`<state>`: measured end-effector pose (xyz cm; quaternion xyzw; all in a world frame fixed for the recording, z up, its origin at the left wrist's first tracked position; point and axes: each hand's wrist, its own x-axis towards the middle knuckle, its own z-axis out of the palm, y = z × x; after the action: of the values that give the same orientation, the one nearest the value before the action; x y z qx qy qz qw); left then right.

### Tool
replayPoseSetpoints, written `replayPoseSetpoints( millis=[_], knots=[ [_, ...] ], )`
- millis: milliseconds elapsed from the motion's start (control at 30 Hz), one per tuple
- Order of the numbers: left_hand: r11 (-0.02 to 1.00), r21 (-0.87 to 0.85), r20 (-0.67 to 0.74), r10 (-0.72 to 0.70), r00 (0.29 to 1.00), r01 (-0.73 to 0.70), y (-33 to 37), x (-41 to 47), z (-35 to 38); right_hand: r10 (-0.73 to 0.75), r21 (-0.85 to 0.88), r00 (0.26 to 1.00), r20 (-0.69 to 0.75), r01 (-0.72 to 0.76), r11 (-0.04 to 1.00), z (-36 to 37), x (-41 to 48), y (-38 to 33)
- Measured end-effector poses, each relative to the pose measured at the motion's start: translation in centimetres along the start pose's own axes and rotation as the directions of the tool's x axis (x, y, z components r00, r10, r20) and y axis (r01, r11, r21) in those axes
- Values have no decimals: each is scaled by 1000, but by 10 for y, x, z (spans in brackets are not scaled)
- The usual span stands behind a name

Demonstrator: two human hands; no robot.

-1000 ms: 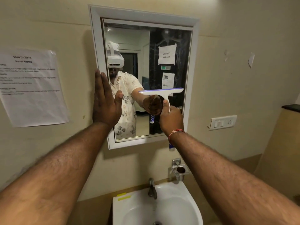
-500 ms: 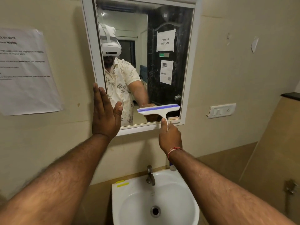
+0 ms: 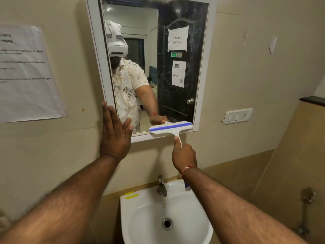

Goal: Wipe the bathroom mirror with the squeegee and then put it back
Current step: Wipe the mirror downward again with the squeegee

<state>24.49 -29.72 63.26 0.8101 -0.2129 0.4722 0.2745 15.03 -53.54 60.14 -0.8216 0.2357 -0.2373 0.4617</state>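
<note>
A white-framed mirror hangs on the beige wall above the sink. The white squeegee, with a blue rubber strip, lies across the mirror's bottom right edge, its blade against the lowest glass and the frame. My right hand grips its short handle from below. My left hand is flat and open against the frame's lower left corner, fingers pointing up.
A white sink with a metal tap sits directly below. A paper notice is taped to the wall at left. A switch plate is right of the mirror. Pipe fittings stand at far right.
My right hand has pulled the squeegee down the right half of the mirror, from mid-height to the bottom edge. My left hand stays flat on the frame's lower left.
</note>
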Motion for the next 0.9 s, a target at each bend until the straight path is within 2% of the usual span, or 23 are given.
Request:
replayPoseSetpoints(
  millis=[167,367,467,600,767,900],
  knots=[
    [993,-120,-20,14,1000,-16,18,-12,-18,39,-18,999,12,-39,999,-1,-2,-5],
    [994,-107,20,7,1000,-5,15,-29,-24,9,-49,1000,2,-9,999,-2,-4,-2],
    [996,-88,130,-23,991,34,-5,-45,-16,-44,-115,999,-20,41,992,2,-16,9],
    [996,-70,217,-40,975,56,-18,-85,-16,-96,-136,995,29,99,986,2,-43,24],
    [992,-46,350,-95,932,118,-34,-148,-8,24,-160,994,108,-6,987,10,-77,72],
    [999,-14,448,-39,893,51,-37,-197,-3,118,-218,976,180,-78,973,13,-100,105]
  ],
)
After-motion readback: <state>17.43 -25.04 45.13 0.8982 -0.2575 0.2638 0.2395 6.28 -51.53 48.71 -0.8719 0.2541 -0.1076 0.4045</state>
